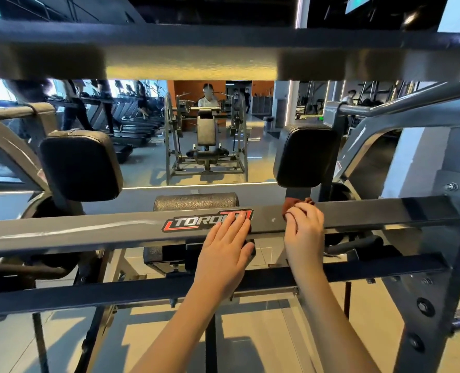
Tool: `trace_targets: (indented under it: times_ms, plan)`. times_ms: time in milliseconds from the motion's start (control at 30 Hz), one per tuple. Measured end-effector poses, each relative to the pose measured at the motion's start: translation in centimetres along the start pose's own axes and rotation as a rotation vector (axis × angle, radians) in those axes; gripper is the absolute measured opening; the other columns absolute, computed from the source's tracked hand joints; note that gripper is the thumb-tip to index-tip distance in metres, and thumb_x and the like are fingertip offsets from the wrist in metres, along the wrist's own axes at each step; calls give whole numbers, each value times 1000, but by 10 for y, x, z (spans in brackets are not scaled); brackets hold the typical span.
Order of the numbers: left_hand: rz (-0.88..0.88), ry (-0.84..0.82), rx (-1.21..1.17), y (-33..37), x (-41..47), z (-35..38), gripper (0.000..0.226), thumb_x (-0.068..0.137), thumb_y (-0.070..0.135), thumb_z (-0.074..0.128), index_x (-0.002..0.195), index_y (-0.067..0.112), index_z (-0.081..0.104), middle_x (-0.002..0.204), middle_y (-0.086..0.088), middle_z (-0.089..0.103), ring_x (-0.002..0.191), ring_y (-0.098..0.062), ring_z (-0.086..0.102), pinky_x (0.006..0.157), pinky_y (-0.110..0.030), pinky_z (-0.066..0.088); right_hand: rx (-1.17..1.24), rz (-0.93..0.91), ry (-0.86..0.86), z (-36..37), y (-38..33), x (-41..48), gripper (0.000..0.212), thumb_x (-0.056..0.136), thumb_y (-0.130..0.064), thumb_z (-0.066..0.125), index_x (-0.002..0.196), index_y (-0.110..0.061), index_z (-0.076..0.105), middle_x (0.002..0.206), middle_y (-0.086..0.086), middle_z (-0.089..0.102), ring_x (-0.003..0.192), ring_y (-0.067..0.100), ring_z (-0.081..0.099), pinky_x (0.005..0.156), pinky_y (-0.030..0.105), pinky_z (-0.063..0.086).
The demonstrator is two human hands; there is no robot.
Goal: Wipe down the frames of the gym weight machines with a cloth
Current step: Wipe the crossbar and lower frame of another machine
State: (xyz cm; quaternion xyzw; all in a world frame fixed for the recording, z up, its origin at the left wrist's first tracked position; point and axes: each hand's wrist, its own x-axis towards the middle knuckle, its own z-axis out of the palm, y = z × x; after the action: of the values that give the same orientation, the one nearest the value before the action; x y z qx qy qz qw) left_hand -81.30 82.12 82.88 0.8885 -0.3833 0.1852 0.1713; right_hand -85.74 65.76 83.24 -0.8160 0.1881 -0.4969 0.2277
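Two hands met the grey steel crossbar [88, 232]: the left hand [226, 246] lay flat, fingers straight, over the red logo sticker [194, 223]; the right hand [304, 224] clutched a bunched reddish-brown cloth [293, 204] against its top edge. Long, firm, overlapping strokes would likely clean best

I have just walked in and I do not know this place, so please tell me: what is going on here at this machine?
A person is cleaning a gym weight machine. The right hand holds a dark red cloth bunched against the gray crossbar of the frame, just to the right of the logo sticker. The left hand lies flat on the same crossbar with straight fingers and covers the right end of the sticker. It holds nothing.
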Motion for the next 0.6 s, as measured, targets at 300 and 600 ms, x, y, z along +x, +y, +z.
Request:
trace_targets:
  times_ms: [300, 600]
  plan:
    - [3, -3, -9, 1, 0, -1, 87, 70, 64, -39, 145, 32, -9, 154, 15, -14, 143, -5, -22, 108, -23, -26, -13, -37, -71, 6, -16, 19, 20, 93, -5, 59, 109, 1, 69, 118, 15, 63, 119, 30, 52, 100, 28, 30]
    - [36, -45, 16, -4, 1, -9, 71, 79, 59, -22, 144, 32, -10, 155, 15, -13, 143, -3, -19, 114, -26, -18, 3, -94, -67, 11, -14, 20, 17, 91, -6, 63, 104, -1, 72, 109, 13, 65, 108, 26, 56, 96, 36, 46]
